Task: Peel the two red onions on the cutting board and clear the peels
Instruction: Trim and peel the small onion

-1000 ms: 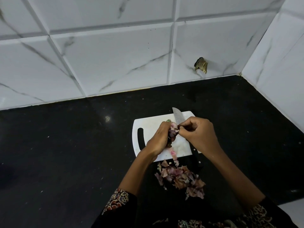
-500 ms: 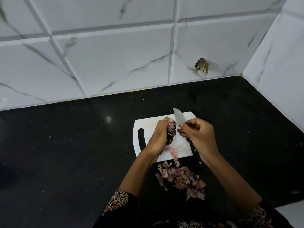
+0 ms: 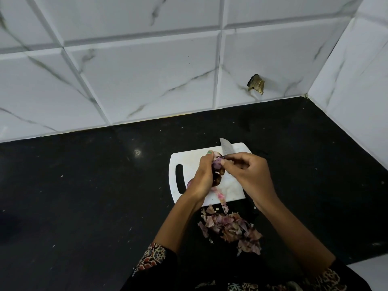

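- My left hand [image 3: 202,177] had its grip curled round a red onion [image 3: 217,164], held above the white cutting board [image 3: 190,160].
- My right hand [image 3: 246,175] had its grip pinched on the onion's loose skin, thumb and fingertips at its 3 o'clock side.
- I saw a bit of red at the left hand's 8 o'clock edge [image 3: 189,183]; couldn't tell if it was the second onion.
- Knife [image 3: 226,149] lay on the board at 12 o'clock from my hands, blade tip pointing away.
- Peel pile [image 3: 230,227] sat on the black table [image 3: 84,196] at 6 o'clock, just off the board's near edge.
- One pink peel strip [image 3: 220,196] trailed over that edge.
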{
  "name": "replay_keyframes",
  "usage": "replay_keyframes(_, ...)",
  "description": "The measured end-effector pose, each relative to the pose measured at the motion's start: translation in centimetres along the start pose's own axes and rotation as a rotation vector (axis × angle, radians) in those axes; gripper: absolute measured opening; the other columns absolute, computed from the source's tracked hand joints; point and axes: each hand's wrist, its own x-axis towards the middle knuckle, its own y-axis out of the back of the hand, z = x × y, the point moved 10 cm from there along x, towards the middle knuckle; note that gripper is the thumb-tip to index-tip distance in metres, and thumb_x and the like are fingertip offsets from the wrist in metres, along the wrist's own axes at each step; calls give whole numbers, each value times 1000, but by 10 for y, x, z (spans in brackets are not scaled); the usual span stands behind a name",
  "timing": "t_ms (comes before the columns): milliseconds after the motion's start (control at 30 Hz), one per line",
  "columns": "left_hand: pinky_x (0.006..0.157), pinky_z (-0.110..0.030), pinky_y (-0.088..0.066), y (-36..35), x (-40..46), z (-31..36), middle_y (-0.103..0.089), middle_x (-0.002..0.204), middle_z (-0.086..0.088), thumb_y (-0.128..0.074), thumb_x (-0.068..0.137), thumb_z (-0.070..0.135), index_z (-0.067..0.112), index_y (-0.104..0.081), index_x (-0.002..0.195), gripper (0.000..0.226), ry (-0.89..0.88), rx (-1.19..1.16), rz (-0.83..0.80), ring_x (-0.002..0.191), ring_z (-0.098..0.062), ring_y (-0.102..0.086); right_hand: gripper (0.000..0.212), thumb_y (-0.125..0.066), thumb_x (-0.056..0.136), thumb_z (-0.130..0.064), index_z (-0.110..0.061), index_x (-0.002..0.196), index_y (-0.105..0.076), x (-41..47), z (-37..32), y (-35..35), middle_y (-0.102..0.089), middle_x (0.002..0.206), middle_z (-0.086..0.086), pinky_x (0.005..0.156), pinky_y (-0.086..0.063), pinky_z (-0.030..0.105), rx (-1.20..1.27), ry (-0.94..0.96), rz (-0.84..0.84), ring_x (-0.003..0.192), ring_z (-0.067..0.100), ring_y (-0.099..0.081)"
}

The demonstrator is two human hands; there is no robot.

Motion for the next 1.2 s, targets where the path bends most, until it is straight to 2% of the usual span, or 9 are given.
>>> replay_keyframes(133, 55, -23, -33, 1, 1, 0, -42, 78, 0, -26, 98, 52, 13, -45, 101, 43, -36, 78, 5, 57, -9, -36, 17, -78, 73, -15, -12, 89, -73, -1, -3, 0, -73, 80, -4, 73, -56, 23, -47, 26, 34, 75, 5, -69)
replay_keyframes(433, 52, -19, -30, -3, -4, 9, -41, 62, 5, -19, 103, 41, 14, -43, 80, 43, -89, 66, -39, 56, -8, -31, 11, -68, 75, -3, -11, 80, -73, 7, 2, 6, -72, 73, 1, 67, -54, 26, -38, 4, 31, 70, 14, -68)
replay_keyframes(567, 62, -24, -36, 3, -2, 5, -46, 80, -3, -20, 102, 46, 8, -49, 102, 48, -55, 95, 12, 69, -14, -37, 14, -78, 74, -17, -10, 85, -72, 2, -1, -2, -72, 77, -2, 70, -56, 23, -6, 34, -12, 73, 8, -69)
replay_keyframes(633, 60, -22, -37, 2, -1, 4, -44, 85, -3, -20, 101, 47, 9, -45, 109, 46, -55, 121, 13, 66, -11, -38, 17, -80, 71, -17, -11, 84, -70, 2, -1, -1, -72, 76, -2, 68, -55, 21, -22, 43, 2, 72, 7, -69)
replay_keyframes(733, 55, -18, -36, 0, -2, 5, -42, 78, -1, -22, 102, 43, 10, -44, 106, 40, -59, 102, 5, 62, -9, -36, 15, -79, 71, -14, -10, 81, -69, 5, -2, 1, -71, 74, -2, 66, -55, 19, -27, 48, 11, 69, 6, -68)
replay_keyframes(900, 59, -24, -31, 0, -4, 9, -42, 73, -2, -22, 102, 40, 11, -48, 95, 39, -71, 28, 10, 63, -10, -32, 6, -72, 74, -5, -9, 79, -70, 7, -4, 5, -70, 71, -1, 58, -48, 13, -42, 76, 46, 63, 4, -65)
replay_keyframes(1033, 60, -25, -33, 6, 2, 3, -45, 72, 1, -22, 102, 47, 9, -47, 99, 46, -54, 11, 74, 63, -11, -34, 9, -73, 78, -14, -7, 83, -71, 6, -4, 2, -71, 75, 1, 68, -54, 22, 18, 70, 27, 70, 10, -68)
replay_keyframes(1133, 66, -28, -37, 8, 2, -3, -50, 85, -5, -23, 100, 52, 3, -50, 113, 57, -30, 27, 96, 72, -14, -41, 15, -77, 76, -18, -7, 84, -71, 2, -6, -5, -71, 76, -1, 67, -53, 18, -20, 106, -8, 71, 7, -68)
replay_keyframes(1200, 63, -26, -36, 8, 1, -1, -50, 80, -5, -23, 101, 49, 3, -53, 103, 55, -28, 12, 87, 69, -13, -40, 11, -75, 77, -14, -6, 82, -70, 4, -4, -5, -70, 74, 0, 66, -52, 19, -48, 105, -12, 69, 9, -67)
